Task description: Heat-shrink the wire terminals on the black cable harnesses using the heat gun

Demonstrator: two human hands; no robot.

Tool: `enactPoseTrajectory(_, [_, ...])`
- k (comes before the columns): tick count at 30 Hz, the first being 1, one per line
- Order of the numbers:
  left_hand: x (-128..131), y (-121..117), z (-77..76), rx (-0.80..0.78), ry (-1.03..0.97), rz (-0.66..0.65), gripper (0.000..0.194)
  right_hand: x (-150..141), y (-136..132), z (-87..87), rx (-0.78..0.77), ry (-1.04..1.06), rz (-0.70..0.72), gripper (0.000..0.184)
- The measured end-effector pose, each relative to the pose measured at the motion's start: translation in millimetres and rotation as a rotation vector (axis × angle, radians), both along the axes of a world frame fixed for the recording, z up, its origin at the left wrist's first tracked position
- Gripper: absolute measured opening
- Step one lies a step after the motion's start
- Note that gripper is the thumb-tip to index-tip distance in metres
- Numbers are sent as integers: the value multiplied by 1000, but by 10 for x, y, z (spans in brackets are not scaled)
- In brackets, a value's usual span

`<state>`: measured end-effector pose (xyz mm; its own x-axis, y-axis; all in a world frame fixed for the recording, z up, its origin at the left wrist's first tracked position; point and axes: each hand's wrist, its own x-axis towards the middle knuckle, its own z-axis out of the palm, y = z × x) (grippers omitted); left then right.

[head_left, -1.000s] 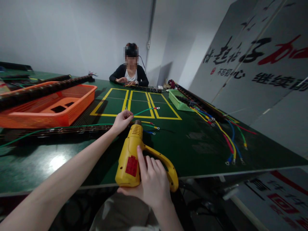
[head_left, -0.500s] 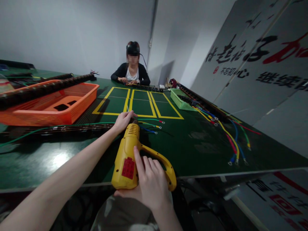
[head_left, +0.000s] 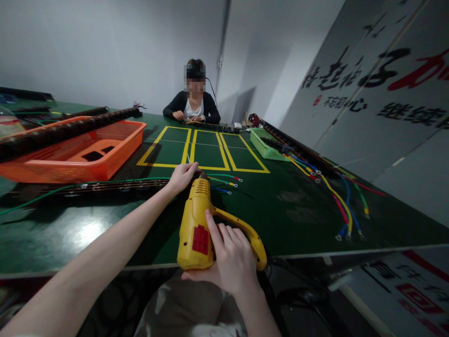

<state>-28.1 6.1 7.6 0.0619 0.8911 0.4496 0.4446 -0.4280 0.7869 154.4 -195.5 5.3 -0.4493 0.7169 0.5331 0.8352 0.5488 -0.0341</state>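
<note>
One green worktop (head_left: 298,210) fills most of the view, with yellow lines marked on its middle. Across it sits a co-worker (head_left: 192,103) in a dark top, both forearms on the far edge. At left stands an orange basket (head_left: 115,150) with a long dark bar (head_left: 70,128) lying across it; a smaller green basket (head_left: 268,147) is on the far right side, near a loose spread of coloured wires (head_left: 331,187). At the near edge, in the centre, is a yellow heat gun (head_left: 194,220), its nozzle pointing away over the worktop. The right hand (head_left: 233,255) is closed around it, thumb under the back end, index finger straight along its side. The left hand (head_left: 183,177) is nearly closed beside the nozzle (whether it pinches anything, I cannot tell). Just right of the nozzle lie three thin wires (head_left: 222,181), green and blue, tipped with small metal rings (head_left: 240,180).
</note>
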Motion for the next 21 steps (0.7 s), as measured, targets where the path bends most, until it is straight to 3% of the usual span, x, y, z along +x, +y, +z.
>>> enactPoseTrajectory(7, [29,-62,42,36,110,15,51,177,-2,-24,21,9,-40,111])
enactPoseTrajectory(13, [17,-62,40,46,129,8,51,420,21,-43,83,11,-169,117])
enactPoseTrajectory(18, [19,-65,37,7,88,-3,51,536,56,-42,116,-20,-296,114])
enactPoseTrajectory(21, [18,-53,35,-31,50,-18,51,543,63,-33,110,-39,-298,114])
